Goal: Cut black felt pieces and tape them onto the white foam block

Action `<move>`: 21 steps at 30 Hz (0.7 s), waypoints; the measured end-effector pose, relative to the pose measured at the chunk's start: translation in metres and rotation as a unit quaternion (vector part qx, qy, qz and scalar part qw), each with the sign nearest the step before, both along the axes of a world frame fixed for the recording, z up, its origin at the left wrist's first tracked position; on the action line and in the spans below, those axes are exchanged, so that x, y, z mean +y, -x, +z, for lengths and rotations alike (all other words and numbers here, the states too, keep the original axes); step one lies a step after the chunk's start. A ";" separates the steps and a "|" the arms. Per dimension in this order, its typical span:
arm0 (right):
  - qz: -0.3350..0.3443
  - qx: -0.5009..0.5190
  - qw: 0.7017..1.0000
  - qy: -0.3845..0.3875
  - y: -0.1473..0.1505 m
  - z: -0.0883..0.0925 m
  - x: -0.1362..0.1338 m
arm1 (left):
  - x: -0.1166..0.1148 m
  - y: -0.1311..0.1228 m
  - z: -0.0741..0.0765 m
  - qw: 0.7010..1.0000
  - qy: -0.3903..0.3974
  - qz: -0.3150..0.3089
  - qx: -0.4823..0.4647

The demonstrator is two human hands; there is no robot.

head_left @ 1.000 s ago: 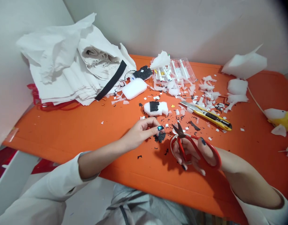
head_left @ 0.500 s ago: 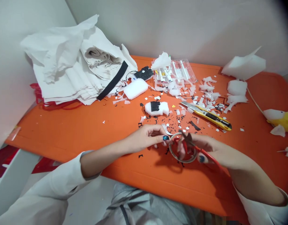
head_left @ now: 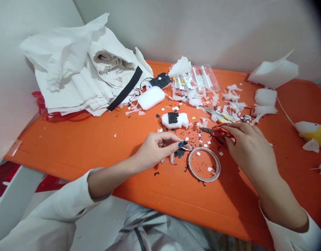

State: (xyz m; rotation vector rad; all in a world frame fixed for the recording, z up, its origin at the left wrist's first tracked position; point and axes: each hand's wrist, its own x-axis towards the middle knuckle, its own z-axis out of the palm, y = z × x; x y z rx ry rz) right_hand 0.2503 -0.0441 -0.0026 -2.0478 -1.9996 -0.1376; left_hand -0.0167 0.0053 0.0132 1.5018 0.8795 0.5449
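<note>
My left hand is closed in a pinch above the table, with a short piece of white tape at its fingertips. A tiny dark scrap shows by the thumb, and black cut pieces lie under the fingers. Just right of these fingertips, a thin tape roll rests flat on the orange surface. My right hand grips red-handled scissors, blades pointing left, low over the scraps. Beyond the left hand lies a white padded shape with a black patch.
A yellow cutter knife lies behind the scissors, partly covered. Farther back are a clear marker case, a white foam block and a black strip against stacked white cloth. Scraps litter the orange table.
My right hand and the scissors have moved from over the tape roll up and to the right, near the cutter knife. My left hand has shifted slightly; the roll stays put.
</note>
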 end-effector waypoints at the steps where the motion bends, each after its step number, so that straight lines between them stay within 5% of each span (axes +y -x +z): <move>1: -0.004 0.034 0.999 -0.014 0.005 0.004 -0.001 | 0.000 0.001 -0.002 0.998 -0.055 0.001 0.009; 3: 0.021 0.188 0.982 -0.019 0.018 0.013 -0.005 | 0.000 0.004 -0.007 0.974 -0.225 -0.009 0.010; 7: 0.154 0.497 0.838 0.164 0.051 0.020 -0.013 | 0.005 0.014 -0.014 0.831 -0.551 -0.068 0.031; 10: 0.159 0.602 0.752 0.218 0.069 0.017 -0.018 | 0.007 0.020 -0.017 0.748 -0.652 -0.084 0.094; 13: 0.128 0.644 0.715 0.241 0.074 0.013 -0.021 | 0.006 0.020 -0.021 0.705 -0.699 -0.084 0.086; 15: 0.118 0.650 0.708 0.250 0.074 0.011 -0.022 | 0.005 0.017 -0.022 0.711 -0.695 -0.091 0.057; 17: 0.131 0.632 0.727 0.234 0.071 0.010 -0.022 | 0.004 0.013 -0.020 0.761 -0.642 -0.091 0.036; 21: 0.194 0.476 0.846 0.142 0.066 0.012 -0.020 | 0.001 0.005 -0.011 0.889 -0.442 -0.113 0.040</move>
